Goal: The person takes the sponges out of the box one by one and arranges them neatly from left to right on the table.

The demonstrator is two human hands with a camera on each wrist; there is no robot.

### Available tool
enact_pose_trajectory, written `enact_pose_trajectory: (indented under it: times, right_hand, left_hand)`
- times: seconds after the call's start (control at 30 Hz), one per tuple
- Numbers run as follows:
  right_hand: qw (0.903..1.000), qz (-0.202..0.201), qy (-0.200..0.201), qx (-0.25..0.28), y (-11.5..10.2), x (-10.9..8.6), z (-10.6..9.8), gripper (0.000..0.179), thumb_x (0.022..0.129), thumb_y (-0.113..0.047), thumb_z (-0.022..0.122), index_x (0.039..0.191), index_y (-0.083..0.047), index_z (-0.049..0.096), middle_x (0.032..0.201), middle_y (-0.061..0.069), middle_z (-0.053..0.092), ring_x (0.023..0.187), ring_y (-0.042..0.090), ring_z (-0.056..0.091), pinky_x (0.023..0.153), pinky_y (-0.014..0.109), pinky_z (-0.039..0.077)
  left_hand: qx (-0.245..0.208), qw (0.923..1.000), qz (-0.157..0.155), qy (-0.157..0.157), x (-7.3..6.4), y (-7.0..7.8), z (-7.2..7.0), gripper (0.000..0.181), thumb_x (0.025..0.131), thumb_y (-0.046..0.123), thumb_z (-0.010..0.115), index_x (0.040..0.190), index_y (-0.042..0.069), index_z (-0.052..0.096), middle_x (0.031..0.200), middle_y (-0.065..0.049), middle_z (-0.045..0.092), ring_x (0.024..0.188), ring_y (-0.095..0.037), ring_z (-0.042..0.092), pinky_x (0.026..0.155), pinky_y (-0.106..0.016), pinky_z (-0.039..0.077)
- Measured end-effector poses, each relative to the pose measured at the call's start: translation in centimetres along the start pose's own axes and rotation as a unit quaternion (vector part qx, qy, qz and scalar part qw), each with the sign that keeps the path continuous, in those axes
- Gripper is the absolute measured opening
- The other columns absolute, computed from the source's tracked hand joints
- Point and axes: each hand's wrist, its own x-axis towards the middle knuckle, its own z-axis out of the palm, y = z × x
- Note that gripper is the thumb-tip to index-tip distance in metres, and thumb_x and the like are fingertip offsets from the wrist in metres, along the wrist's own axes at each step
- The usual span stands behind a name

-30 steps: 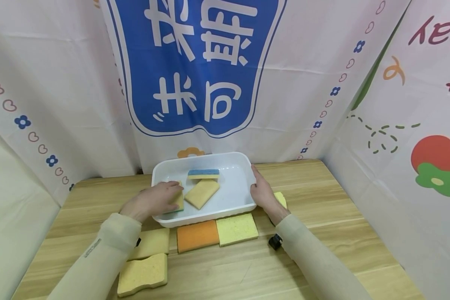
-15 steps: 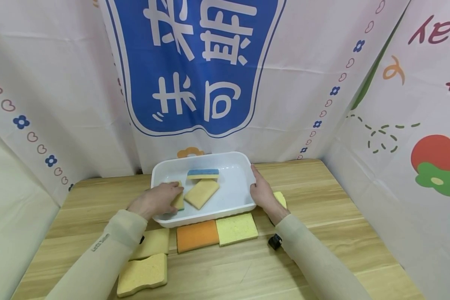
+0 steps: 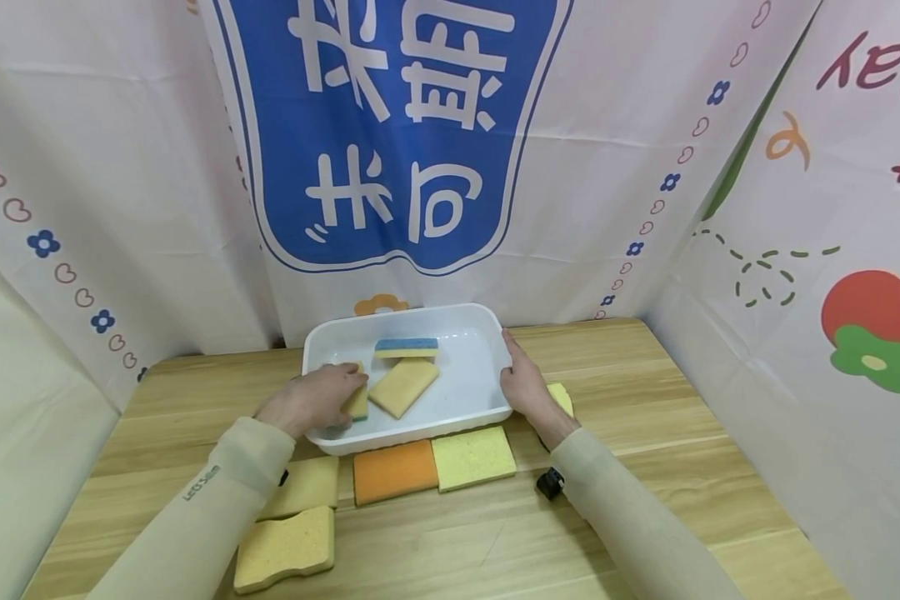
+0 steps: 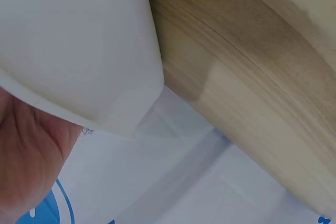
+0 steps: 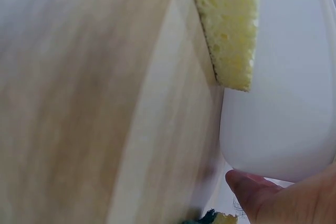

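Note:
A white rectangular tray [image 3: 474, 379] stands at the back of the wooden table. My left hand [image 3: 317, 400] reaches over its left end, fingers and thumb around a yellow sponge [image 3: 357, 406] with a green edge. Most of that sponge is hidden beneath the hand. Beside it in the tray lie a tan sponge [image 3: 403, 387] and a blue-and-yellow sponge [image 3: 407, 347] on its side. My right hand [image 3: 528, 386] grips the tray's right wall, thumb at the rim. The left wrist view has part of the left hand [image 4: 31, 161] at the tray's rim.
In front of the tray lie an orange sponge [image 3: 395, 472] and a pale yellow sponge [image 3: 475, 457], side by side. Two more yellow sponges [image 3: 303, 486] [image 3: 287, 550] are near the left forearm. Another yellow sponge [image 3: 561, 398] is partly behind the right wrist. A printed cloth [image 3: 592, 208] hangs behind.
My left wrist and forearm have shifted slightly right, and a little more of the sponge under that hand shows. The right hand and the tray stay in place.

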Motion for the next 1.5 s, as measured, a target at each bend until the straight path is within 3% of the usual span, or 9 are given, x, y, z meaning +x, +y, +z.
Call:
enact_pose_trajectory:
  times: [0.27,0.4,0.53,0.77,0.97,1.13,1.27,1.5]
  right_hand:
    - [1.0,0.003,0.001,0.001,0.0,0.0,-0.1,0.078,0.114,0.007,0.035,0.188,-0.01,0.017,0.196,0.018,0.023,0.182,0.041,0.026,0.15,0.058,0.026]
    - [1.0,0.007,0.002,0.002,-0.1,0.1,-0.1,0.079,0.114,0.007,0.035,0.189,-0.011,0.017,0.196,0.018,0.023,0.181,0.042,0.027,0.149,0.058,0.026]
    - [1.0,0.008,0.002,0.0,-0.2,0.0,-0.2,0.079,0.114,0.007,0.035,0.189,-0.011,0.018,0.196,0.018,0.023,0.181,0.042,0.028,0.149,0.059,0.027]
    - [1.0,0.007,0.005,0.001,-0.1,0.0,-0.2,0.079,0.114,0.007,0.036,0.188,-0.011,0.019,0.195,0.019,0.024,0.18,0.042,0.03,0.148,0.06,0.031]
    - [1.0,0.008,0.0,0.003,0.0,0.1,-0.2,0.079,0.114,0.007,0.035,0.189,-0.011,0.017,0.196,0.018,0.023,0.182,0.04,0.026,0.149,0.058,0.027]
    - [1.0,0.004,-0.002,0.001,0.0,0.0,-0.2,0.079,0.113,0.007,0.035,0.188,-0.009,0.017,0.196,0.018,0.023,0.182,0.041,0.026,0.15,0.057,0.025]
    - [1.0,0.0,-0.001,0.001,-0.1,-0.1,-0.2,0.079,0.113,0.007,0.036,0.188,-0.008,0.019,0.196,0.018,0.024,0.181,0.04,0.028,0.149,0.057,0.027]
    - [1.0,-0.001,0.001,-0.004,0.1,0.1,-0.1,0.079,0.113,0.008,0.035,0.188,-0.008,0.018,0.196,0.018,0.023,0.181,0.041,0.027,0.149,0.057,0.026]
  left_hand:
    - [-0.002,0.9996,0.027,0.001,-0.2,0.1,-0.7,0.062,0.105,0.011,0.087,0.16,-0.007,0.064,0.162,-0.031,0.068,0.151,-0.05,0.068,0.131,-0.064,0.055]
    - [-0.004,0.9994,0.033,0.005,-0.1,0.0,-1.1,0.046,0.108,0.01,0.083,0.15,-0.002,0.073,0.136,-0.019,0.083,0.121,-0.032,0.079,0.118,-0.057,0.066]
    - [0.002,0.9992,0.038,0.013,0.0,0.0,-1.6,0.031,0.11,0.011,0.081,0.141,0.002,0.078,0.111,-0.008,0.084,0.092,-0.017,0.068,0.098,-0.046,0.071]
    - [0.022,0.9957,0.055,0.071,-0.6,0.0,-2.5,0.038,0.111,0.007,0.077,0.148,-0.001,0.077,0.123,-0.018,0.087,0.097,-0.021,0.078,0.096,-0.048,0.074]
    - [0.037,0.9896,0.052,0.129,-1.1,0.2,-3.0,0.036,0.11,0.002,0.076,0.147,0.001,0.077,0.111,-0.015,0.086,0.083,-0.016,0.07,0.079,-0.038,0.072]
    - [0.036,0.9828,0.052,0.173,-1.4,0.2,-3.2,0.041,0.109,0.0,0.078,0.15,0.0,0.075,0.128,-0.021,0.087,0.104,-0.028,0.086,0.09,-0.045,0.075]
    - [0.027,0.9807,0.053,0.186,-1.9,0.4,-3.5,0.043,0.11,0.0,0.077,0.152,0.001,0.074,0.136,-0.022,0.086,0.114,-0.034,0.087,0.095,-0.048,0.075]
    - [0.022,0.9772,0.058,0.203,-3.3,1.5,-3.9,0.042,0.11,-0.001,0.076,0.152,0.004,0.076,0.123,-0.014,0.089,0.09,-0.018,0.081,0.081,-0.039,0.074]
